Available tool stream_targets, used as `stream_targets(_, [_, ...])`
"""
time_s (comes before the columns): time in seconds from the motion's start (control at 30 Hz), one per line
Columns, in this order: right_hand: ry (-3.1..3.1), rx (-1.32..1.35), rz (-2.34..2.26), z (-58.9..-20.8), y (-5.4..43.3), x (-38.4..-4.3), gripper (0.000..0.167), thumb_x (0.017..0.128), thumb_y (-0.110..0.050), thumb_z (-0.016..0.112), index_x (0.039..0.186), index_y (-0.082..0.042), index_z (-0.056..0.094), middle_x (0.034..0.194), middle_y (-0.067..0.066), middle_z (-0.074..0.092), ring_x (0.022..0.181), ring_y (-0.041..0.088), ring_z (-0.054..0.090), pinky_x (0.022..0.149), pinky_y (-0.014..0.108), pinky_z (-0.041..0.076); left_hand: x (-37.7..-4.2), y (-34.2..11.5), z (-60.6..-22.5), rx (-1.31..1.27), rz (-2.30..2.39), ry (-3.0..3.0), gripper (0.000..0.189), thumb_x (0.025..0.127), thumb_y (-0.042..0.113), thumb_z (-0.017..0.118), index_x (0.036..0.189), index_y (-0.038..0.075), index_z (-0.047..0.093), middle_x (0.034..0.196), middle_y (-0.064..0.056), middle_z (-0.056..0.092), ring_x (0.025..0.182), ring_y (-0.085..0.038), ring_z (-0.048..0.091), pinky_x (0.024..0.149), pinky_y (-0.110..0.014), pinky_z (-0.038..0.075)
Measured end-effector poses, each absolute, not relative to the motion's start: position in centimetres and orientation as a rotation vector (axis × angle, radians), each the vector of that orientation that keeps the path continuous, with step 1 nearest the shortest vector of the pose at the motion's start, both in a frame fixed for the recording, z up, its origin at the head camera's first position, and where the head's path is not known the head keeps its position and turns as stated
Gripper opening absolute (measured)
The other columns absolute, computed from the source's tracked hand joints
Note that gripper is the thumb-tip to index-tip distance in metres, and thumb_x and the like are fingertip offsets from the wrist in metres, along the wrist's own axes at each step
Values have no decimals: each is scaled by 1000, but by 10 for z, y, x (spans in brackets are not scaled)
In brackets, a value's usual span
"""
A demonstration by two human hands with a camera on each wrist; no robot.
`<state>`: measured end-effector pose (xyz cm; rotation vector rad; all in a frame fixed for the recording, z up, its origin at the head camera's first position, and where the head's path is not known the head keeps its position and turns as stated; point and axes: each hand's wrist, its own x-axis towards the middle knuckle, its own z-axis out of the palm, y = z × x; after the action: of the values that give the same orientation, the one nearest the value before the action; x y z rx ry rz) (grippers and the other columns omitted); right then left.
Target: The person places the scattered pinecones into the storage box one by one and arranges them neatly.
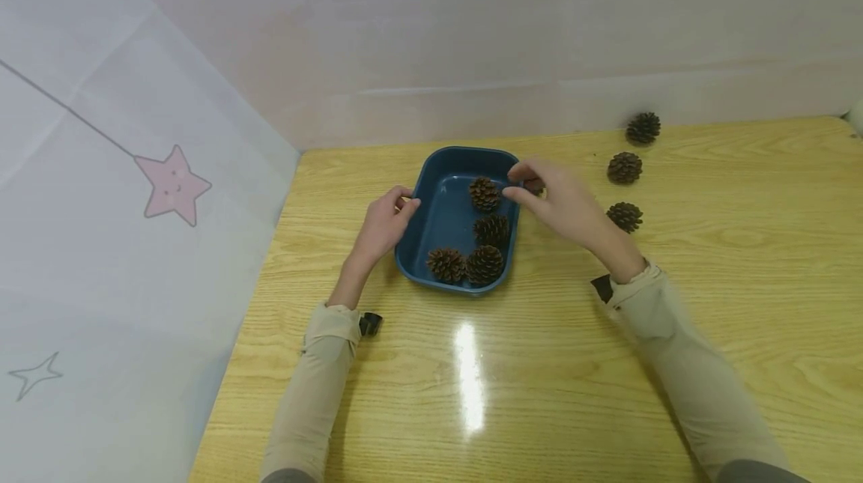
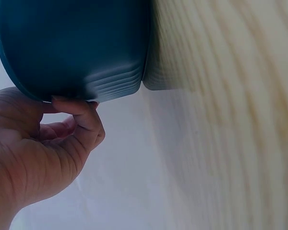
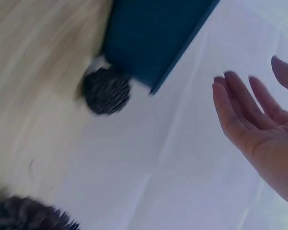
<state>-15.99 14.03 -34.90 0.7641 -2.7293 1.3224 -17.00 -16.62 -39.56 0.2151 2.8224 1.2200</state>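
A dark blue plastic basin point(image 1: 441, 217) stands on the wooden table with several brown pine cones point(image 1: 485, 264) inside, along its right and near sides. My left hand point(image 1: 387, 222) pinches the basin's left rim between thumb and fingers; the left wrist view shows that grip point(image 2: 53, 139) on the wall's edge. Over the right rim is my right hand point(image 1: 556, 198), fingers spread apart and nothing between them. In the right wrist view this hand point(image 3: 264, 120) is apart from the basin. A pine cone point(image 3: 106, 91) lies outside, close beside the basin's wall, mostly hidden by the hand in the head view.
On the right, a column of pine cones lies on the table: one at the back edge point(image 1: 643, 128), one in the middle point(image 1: 625, 168), and one nearer point(image 1: 625, 216), partly behind my right wrist. White sheeting point(image 1: 431, 41) stands behind the table and on its left.
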Motion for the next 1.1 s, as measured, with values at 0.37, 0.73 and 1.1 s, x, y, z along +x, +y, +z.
stream_targets(0.37, [-2954,652,1149,-370,156,-185,47,104,-2,59,147,12,45,147,32,47,136,47,45,110,59,39,-171,-166,-397,203,1224,2809,35,110,23,54,135,0,62,96,-13,60,70,-23,51,63,-35,42])
stream_targets(0.73, [-3103,569,1039,-374,166,-190,49,105,-14,63,146,7,47,118,29,64,105,42,64,87,55,51,-172,-166,-395,204,1212,2805,36,110,24,53,136,0,61,98,-14,60,70,-23,51,63,-36,41])
stream_targets(1.1, [-3204,697,895,-375,168,-189,49,101,-17,70,140,8,54,136,34,53,119,48,56,99,59,46,-171,-166,-396,215,1204,2817,36,110,24,54,135,-1,61,97,-14,60,71,-25,53,64,-36,42])
